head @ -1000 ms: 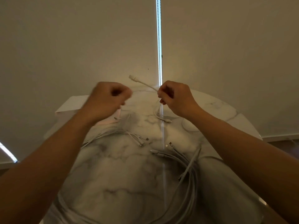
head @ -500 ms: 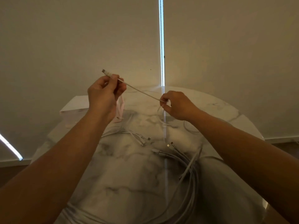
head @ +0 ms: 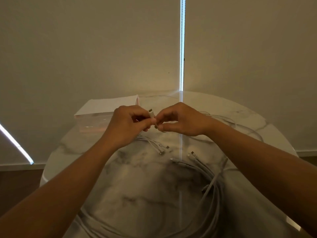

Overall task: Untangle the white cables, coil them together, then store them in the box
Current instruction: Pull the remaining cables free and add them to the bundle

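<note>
My left hand [head: 127, 125] and my right hand [head: 181, 120] meet above the far middle of the round marble table [head: 72, 148]. Both pinch the end of one white cable [head: 151, 112], whose plug sticks up between the fingertips. Several more white cables [head: 211, 182] lie in a loose bundle on the right and near side of the table, plug ends pointing to the middle. A smaller group of cable ends [head: 154, 143] lies just under my left hand. The white box [head: 103, 107] sits at the table's far left, partly hidden by my left hand.
Beige blinds [head: 85, 48] hang right behind the table, with a bright slit of light between them. A thin cable loop [head: 229, 121] lies at the far right of the table. The floor shows beyond the table's edges on both sides.
My hands were apart with the cable stretched between them, the left one raised. They have come together, and the plug end now sits between both sets of fingertips.
</note>
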The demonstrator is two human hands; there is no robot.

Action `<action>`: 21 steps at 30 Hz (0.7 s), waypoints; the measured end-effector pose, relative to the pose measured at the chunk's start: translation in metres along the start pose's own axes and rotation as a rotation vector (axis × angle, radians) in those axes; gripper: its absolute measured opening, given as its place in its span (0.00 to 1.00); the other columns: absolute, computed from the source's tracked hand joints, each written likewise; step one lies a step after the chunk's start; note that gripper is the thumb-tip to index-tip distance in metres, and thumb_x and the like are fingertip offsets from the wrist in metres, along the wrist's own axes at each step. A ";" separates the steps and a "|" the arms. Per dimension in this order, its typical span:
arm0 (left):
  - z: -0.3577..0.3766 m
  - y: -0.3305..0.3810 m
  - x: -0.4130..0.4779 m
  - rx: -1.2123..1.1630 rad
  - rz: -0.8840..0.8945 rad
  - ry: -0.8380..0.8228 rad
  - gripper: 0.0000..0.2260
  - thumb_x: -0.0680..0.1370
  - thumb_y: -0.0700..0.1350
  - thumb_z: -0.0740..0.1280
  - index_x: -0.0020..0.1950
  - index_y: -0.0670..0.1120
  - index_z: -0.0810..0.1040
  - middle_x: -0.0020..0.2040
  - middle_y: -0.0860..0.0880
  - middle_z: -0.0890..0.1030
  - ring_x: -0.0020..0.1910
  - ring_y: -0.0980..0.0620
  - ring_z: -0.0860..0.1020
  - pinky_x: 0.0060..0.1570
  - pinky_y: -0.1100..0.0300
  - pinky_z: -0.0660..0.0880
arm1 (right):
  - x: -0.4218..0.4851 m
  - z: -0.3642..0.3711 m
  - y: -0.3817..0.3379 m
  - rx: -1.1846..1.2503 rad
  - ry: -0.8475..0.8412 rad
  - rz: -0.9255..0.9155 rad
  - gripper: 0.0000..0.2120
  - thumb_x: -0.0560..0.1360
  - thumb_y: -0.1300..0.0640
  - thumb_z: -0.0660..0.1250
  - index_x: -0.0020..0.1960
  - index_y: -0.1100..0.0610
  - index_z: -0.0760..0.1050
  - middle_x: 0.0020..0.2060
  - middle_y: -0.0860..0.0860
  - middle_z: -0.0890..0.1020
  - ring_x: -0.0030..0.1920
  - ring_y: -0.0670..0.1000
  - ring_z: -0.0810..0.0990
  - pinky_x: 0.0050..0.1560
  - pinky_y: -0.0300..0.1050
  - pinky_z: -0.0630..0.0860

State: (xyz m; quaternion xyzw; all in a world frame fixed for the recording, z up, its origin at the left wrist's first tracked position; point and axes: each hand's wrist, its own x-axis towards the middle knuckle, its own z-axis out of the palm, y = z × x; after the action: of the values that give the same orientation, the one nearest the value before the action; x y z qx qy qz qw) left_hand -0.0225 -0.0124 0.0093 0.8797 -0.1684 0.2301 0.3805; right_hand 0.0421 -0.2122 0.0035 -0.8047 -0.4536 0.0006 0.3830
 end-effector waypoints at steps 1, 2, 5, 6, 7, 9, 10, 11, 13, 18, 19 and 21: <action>0.001 -0.003 -0.001 -0.016 0.005 0.011 0.03 0.72 0.43 0.74 0.44 0.46 0.85 0.37 0.53 0.83 0.32 0.55 0.82 0.36 0.70 0.75 | 0.000 0.002 -0.001 0.003 -0.006 0.002 0.11 0.75 0.61 0.72 0.56 0.61 0.82 0.47 0.52 0.85 0.49 0.47 0.83 0.57 0.42 0.79; 0.002 -0.004 -0.002 -0.033 0.009 0.016 0.02 0.72 0.43 0.74 0.44 0.46 0.85 0.37 0.53 0.83 0.32 0.55 0.82 0.36 0.69 0.75 | 0.000 0.004 0.000 0.008 -0.004 0.004 0.10 0.75 0.62 0.72 0.55 0.61 0.82 0.47 0.52 0.85 0.48 0.46 0.84 0.55 0.41 0.80; 0.002 -0.007 -0.006 -0.099 0.019 0.034 0.06 0.71 0.42 0.75 0.46 0.44 0.86 0.40 0.51 0.84 0.36 0.54 0.82 0.40 0.64 0.78 | 0.000 0.007 0.002 0.008 0.030 0.037 0.05 0.75 0.61 0.71 0.50 0.61 0.83 0.42 0.51 0.86 0.42 0.44 0.84 0.46 0.34 0.77; -0.003 -0.010 -0.008 -0.121 0.007 0.090 0.06 0.71 0.41 0.75 0.47 0.44 0.85 0.42 0.51 0.84 0.38 0.54 0.82 0.42 0.64 0.79 | 0.000 0.005 0.004 0.006 0.042 0.067 0.04 0.76 0.61 0.71 0.49 0.61 0.83 0.41 0.51 0.86 0.41 0.44 0.84 0.45 0.33 0.77; -0.009 -0.018 -0.011 -0.137 -0.004 0.173 0.05 0.72 0.40 0.74 0.47 0.44 0.85 0.42 0.51 0.84 0.40 0.55 0.82 0.44 0.64 0.79 | -0.001 0.001 0.006 0.007 0.052 0.104 0.04 0.76 0.62 0.70 0.48 0.61 0.82 0.39 0.51 0.86 0.40 0.46 0.85 0.44 0.35 0.78; -0.023 -0.046 -0.019 -0.100 -0.016 0.293 0.02 0.75 0.40 0.72 0.47 0.46 0.83 0.42 0.52 0.84 0.42 0.53 0.81 0.46 0.59 0.79 | -0.004 -0.008 0.013 -0.002 0.071 0.175 0.04 0.77 0.62 0.69 0.46 0.62 0.81 0.37 0.52 0.86 0.38 0.49 0.85 0.44 0.41 0.81; -0.027 -0.062 -0.021 -0.017 -0.044 0.261 0.02 0.75 0.42 0.72 0.47 0.48 0.82 0.44 0.53 0.83 0.44 0.53 0.80 0.47 0.56 0.79 | -0.006 -0.011 0.016 -0.019 0.076 0.205 0.04 0.77 0.61 0.69 0.45 0.62 0.81 0.36 0.52 0.86 0.37 0.50 0.85 0.44 0.41 0.81; -0.026 -0.077 -0.022 0.115 -0.100 0.148 0.05 0.75 0.44 0.72 0.50 0.49 0.81 0.48 0.54 0.82 0.47 0.53 0.80 0.50 0.54 0.78 | -0.007 -0.014 0.020 -0.046 0.076 0.232 0.04 0.77 0.61 0.69 0.45 0.61 0.81 0.35 0.52 0.86 0.36 0.50 0.84 0.42 0.40 0.80; -0.012 -0.102 -0.018 0.447 -0.215 -0.209 0.19 0.75 0.52 0.71 0.64 0.48 0.75 0.61 0.51 0.76 0.60 0.50 0.75 0.61 0.53 0.72 | -0.007 -0.015 0.025 -0.106 0.072 0.273 0.05 0.77 0.61 0.68 0.43 0.61 0.80 0.33 0.51 0.85 0.31 0.44 0.81 0.35 0.32 0.74; 0.020 -0.114 0.011 0.561 -0.197 -0.554 0.24 0.77 0.60 0.64 0.69 0.50 0.69 0.66 0.47 0.70 0.66 0.46 0.69 0.66 0.51 0.68 | -0.009 -0.012 0.043 -0.280 0.092 0.362 0.07 0.77 0.61 0.68 0.41 0.58 0.80 0.32 0.48 0.84 0.29 0.40 0.78 0.35 0.28 0.68; 0.020 -0.114 0.016 0.541 -0.176 -0.549 0.20 0.76 0.60 0.65 0.64 0.53 0.73 0.63 0.47 0.73 0.63 0.47 0.71 0.63 0.49 0.70 | -0.011 -0.011 0.047 -0.321 0.078 0.375 0.06 0.77 0.60 0.68 0.42 0.57 0.81 0.33 0.47 0.84 0.31 0.40 0.78 0.36 0.30 0.69; 0.021 -0.110 0.021 0.472 -0.116 -0.542 0.11 0.76 0.56 0.67 0.56 0.55 0.76 0.56 0.49 0.78 0.54 0.50 0.76 0.56 0.49 0.74 | -0.013 -0.009 0.052 -0.409 0.043 0.374 0.06 0.77 0.59 0.68 0.44 0.59 0.82 0.36 0.49 0.82 0.35 0.44 0.77 0.38 0.32 0.68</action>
State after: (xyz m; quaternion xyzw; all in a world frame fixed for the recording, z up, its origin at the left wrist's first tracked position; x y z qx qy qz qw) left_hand 0.0528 0.0417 -0.0576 0.9804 -0.1553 -0.0006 0.1211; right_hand 0.0759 -0.2430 -0.0270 -0.9349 -0.2794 -0.0375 0.2155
